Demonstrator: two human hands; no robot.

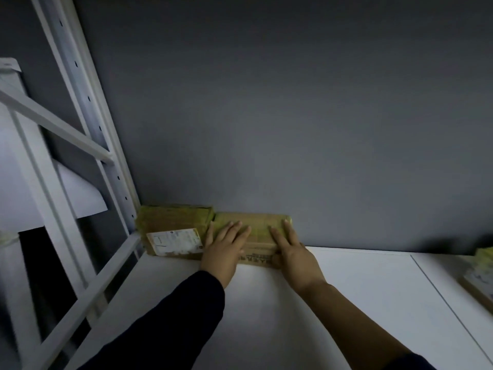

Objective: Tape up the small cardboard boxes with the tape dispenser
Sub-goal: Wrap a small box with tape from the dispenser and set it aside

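Observation:
Two small cardboard boxes with yellowish tape stand side by side against the grey wall at the back of the white table (346, 303). The left box (170, 225) carries a white label on its front. Both hands lie on the right box (260, 227). My left hand (226, 247) lies flat on its left part with straight fingers. My right hand (290, 249) rests on its right part, fingers straight on top and the thumb at the front face. No tape dispenser is in view.
A white metal shelf rack (80, 145) stands at the left, its upright touching the left box. Another taped cardboard box (480, 279) sits at the table's right edge. A seam (440, 292) runs across the tabletop on the right.

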